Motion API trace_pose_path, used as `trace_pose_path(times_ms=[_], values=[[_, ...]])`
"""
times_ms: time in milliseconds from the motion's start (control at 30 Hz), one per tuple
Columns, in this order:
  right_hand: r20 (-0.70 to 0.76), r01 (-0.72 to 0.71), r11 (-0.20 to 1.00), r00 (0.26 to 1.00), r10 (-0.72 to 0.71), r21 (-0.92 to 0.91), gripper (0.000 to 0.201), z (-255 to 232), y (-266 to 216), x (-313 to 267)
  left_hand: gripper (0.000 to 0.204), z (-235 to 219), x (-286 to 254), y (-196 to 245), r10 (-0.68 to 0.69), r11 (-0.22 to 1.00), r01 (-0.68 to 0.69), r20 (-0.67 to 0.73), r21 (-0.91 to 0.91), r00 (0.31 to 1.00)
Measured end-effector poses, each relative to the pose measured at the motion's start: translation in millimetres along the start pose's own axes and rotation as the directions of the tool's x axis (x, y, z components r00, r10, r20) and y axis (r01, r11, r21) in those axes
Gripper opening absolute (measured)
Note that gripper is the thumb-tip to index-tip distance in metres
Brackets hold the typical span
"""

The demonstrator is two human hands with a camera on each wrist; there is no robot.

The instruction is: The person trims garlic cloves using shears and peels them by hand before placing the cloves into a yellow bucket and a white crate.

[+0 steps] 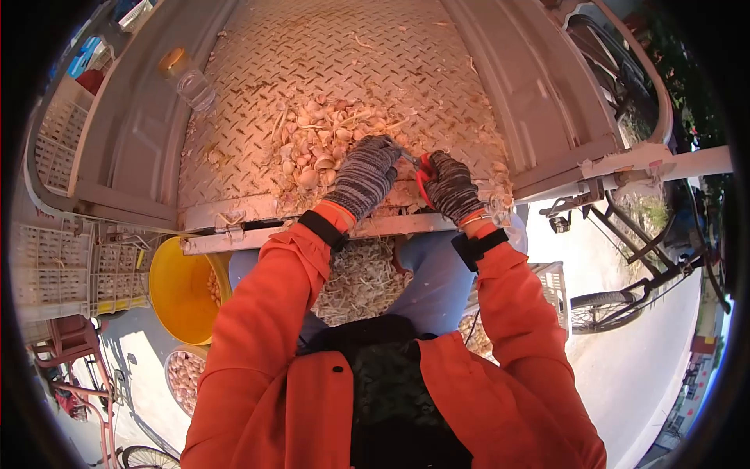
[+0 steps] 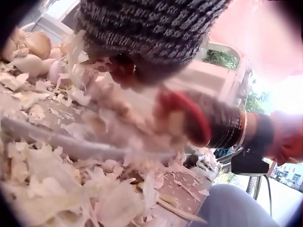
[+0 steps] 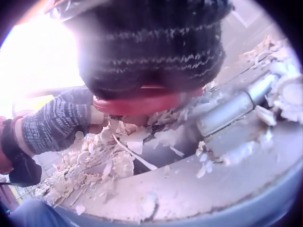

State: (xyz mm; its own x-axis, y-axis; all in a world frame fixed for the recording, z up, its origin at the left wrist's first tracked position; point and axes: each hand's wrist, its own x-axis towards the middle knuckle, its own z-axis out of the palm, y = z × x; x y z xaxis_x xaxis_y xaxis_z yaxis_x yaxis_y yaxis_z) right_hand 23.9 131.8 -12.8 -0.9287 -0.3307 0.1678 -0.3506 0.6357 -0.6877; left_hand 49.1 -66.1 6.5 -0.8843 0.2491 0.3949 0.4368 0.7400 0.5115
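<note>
My right hand, in a dark striped knit glove, grips the red-handled scissors. Their blades point toward my left hand, which wears a matching glove and has its fingers curled in. A pale piece of garlic shows at the left fingertips in the right wrist view; most of it is hidden by the hand. Beneath and beyond the left hand lies a heap of garlic on the patterned metal truck bed. Motion blurs the scissors in the left wrist view.
Loose skins cover the bed's edge. A jar with a gold lid stands by the left side wall. Below left are a yellow bucket and a container of garlic. A bicycle stands at right.
</note>
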Motion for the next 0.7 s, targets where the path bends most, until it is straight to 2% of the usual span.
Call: trace_pose_path(times_ms=[67,133,167,200,267,300,333,400,433,467,500,533,567,600,633,667,700], values=[[-0.009,-0.012,1.000,1.000,0.012,0.007,0.034,-1.1,4.3,-0.9,0.027,7.6,2.1,-0.3,0.016,0.999,-0.017,0.028,0.040,0.999],[-0.013,0.000,1.000,1.000,0.000,0.018,0.033,-2.6,6.7,0.3,0.032,9.3,2.6,3.9,0.047,0.998,-0.047,-0.004,0.037,0.999],[-0.014,0.012,1.000,1.000,-0.011,0.025,0.032,-2.8,6.9,0.0,0.028,12.0,0.5,9.0,0.025,0.997,-0.032,0.111,0.065,0.993],[-0.011,0.013,0.999,1.000,-0.013,0.029,0.032,-4.2,3.9,-0.6,0.028,19.5,-0.1,9.4,0.020,0.997,-0.028,0.112,0.069,0.993],[0.046,-0.057,0.997,0.997,0.059,-0.042,0.031,-10.2,-3.7,1.2,0.028,36.3,3.7,6.0,-0.028,0.989,-0.011,0.257,0.149,0.966],[0.040,-0.056,0.997,0.998,0.057,-0.046,0.031,-10.1,-2.8,1.7,0.029,31.9,8.8,17.2,-0.101,0.989,0.065,0.287,0.131,0.953],[0.022,-0.049,0.997,0.999,0.050,-0.062,0.032,-8.5,-2.3,1.4,0.029,29.6,15.0,23.1,-0.097,0.990,0.063,0.282,0.127,0.954],[0.001,-0.036,0.996,0.999,0.037,-0.079,0.033,-10.2,-4.0,-1.2,0.030,23.1,25.4,28.9,-0.225,0.957,0.098,0.487,0.272,0.844],[0.015,-0.011,0.994,1.000,0.013,-0.104,0.031,-13.2,-6.6,-4.3,0.030,21.0,17.7,23.6,-0.223,0.956,0.095,0.480,0.276,0.848],[0.033,0.013,0.992,0.999,-0.009,-0.128,0.029,-15.4,-7.6,-6.8,0.028,15.0,-2.1,16.4,-0.026,0.976,-0.026,0.235,0.217,0.972],[0.066,-0.017,1.000,0.998,0.017,0.000,0.029,-7.8,12.5,-9.9,0.027,9.3,-22.7,9.4,0.168,0.968,-0.157,-0.037,0.194,0.985],[0.074,-0.014,1.000,0.997,0.013,0.004,0.029,-8.2,15.0,-7.5,0.026,-15.9,-33.3,17.6,-0.001,0.998,-0.004,0.089,0.060,0.996],[0.095,-0.116,0.970,0.991,0.098,0.212,0.029,-8.1,15.1,-4.3,0.026,-40.3,-42.9,27.4,-0.151,0.984,0.168,0.236,-0.054,0.960],[0.132,-0.220,0.887,0.975,0.181,0.405,0.028,-8.4,12.3,-3.8,0.026,-41.6,-59.9,25.8,-0.157,0.983,0.175,0.241,-0.055,0.958],[-0.036,-0.035,0.999,0.999,0.034,-0.028,0.023,-20.9,-26.2,-1.9,0.024,-39.5,-77.5,24.9,-0.424,0.647,0.505,0.281,-0.571,0.861],[-0.032,-0.031,0.999,0.999,0.030,-0.033,0.023,-14.4,-32.1,3.6,0.024,-36.6,-88.9,23.2,-0.566,0.007,0.547,0.448,-0.837,0.692],[0.004,0.072,0.996,0.997,-0.072,0.053,0.022,-11.2,-36.7,15.2,0.024,-32.4,-92.6,18.7,-0.561,0.012,0.538,0.440,-0.843,0.701]])
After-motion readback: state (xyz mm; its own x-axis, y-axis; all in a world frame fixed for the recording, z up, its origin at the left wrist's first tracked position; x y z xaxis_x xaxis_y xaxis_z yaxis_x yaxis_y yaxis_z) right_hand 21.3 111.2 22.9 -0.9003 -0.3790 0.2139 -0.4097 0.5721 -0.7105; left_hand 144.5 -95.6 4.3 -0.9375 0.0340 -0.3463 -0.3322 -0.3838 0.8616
